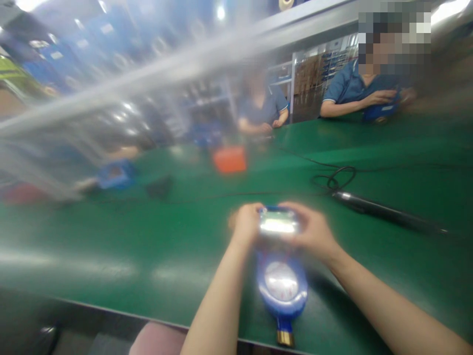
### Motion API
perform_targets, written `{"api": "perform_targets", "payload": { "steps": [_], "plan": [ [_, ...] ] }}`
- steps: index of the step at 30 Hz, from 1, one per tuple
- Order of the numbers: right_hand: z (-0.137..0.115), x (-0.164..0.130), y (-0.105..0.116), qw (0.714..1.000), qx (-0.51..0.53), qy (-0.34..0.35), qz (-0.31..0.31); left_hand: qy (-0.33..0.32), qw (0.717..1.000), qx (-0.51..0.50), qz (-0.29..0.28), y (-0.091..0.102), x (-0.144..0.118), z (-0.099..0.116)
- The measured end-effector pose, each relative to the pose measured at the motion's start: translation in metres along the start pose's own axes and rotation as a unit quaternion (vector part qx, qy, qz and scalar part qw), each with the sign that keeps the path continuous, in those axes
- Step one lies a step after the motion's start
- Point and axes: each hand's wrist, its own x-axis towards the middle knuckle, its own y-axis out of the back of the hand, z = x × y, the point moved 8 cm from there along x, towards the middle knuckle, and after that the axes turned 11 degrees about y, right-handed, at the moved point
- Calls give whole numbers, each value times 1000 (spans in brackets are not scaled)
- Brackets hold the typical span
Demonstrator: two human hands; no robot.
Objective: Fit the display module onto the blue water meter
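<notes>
Holding one blue meter (pixel 282 286), two hands (pixel 247 224) (pixel 312 229).

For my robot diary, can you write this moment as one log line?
left hand: grips blue meter | right hand: grips it too | rests on green table

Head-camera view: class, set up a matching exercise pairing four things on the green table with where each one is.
Things:
1. blue round-bodied meter with brass end
2. orange box
3. long black tool with cable
4. small black object

Places:
A. right of the hands
B. far middle of the green table
C. left of the orange box, nearer the camera
D. between the left hand and right hand

Pairs: 1-D, 2-B, 3-A, 4-C
</notes>
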Motion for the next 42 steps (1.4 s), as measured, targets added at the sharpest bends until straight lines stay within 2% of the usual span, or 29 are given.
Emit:
{"api": "perform_targets", "payload": {
  "steps": [3,6,9,11,13,17,19,21,25,28,31,34,38,42],
  "plan": [
    [2,-1,3,1000,-13,-4,-7,0,999,49,5,11,-5,3],
    [3,-2,8,1000,-30,-6,-9,-30,996,75,45,40,-21,9],
    [3,-2,13,999,-37,-3,-6,-72,987,72,125,73,-54,18],
    [2,-2,13,999,-34,-2,-5,-112,983,35,140,80,-83,27],
    [2,-2,13,999,-34,-2,-7,-147,985,-11,89,69,-111,35],
    [-2,-1,16,998,-66,12,-8,-151,985,-39,-76,26,-141,36],
    [-6,-1,19,995,-94,34,-18,-137,985,-49,-96,24,-141,32],
    [-11,1,19,990,-114,60,-48,-122,987,-63,-82,35,-130,29],
    [-22,2,4,973,-102,98,-181,-143,987,-59,-45,54,-98,29],
    [-21,3,-6,964,-43,79,-250,-177,983,-50,-2,55,-77,35],
    [-9,5,-7,965,9,28,-259,-191,980,-41,37,52,-67,41],
    [2,8,-1,972,-3,-1,-235,-209,975,-49,49,52,-69,45],
    [4,11,5,977,-46,-4,-207,-226,971,-69,23,53,-75,45],
    [-10,10,-2,966,-51,32,-252,-231,969,-66,54,54,-70,48]
  ]
}}
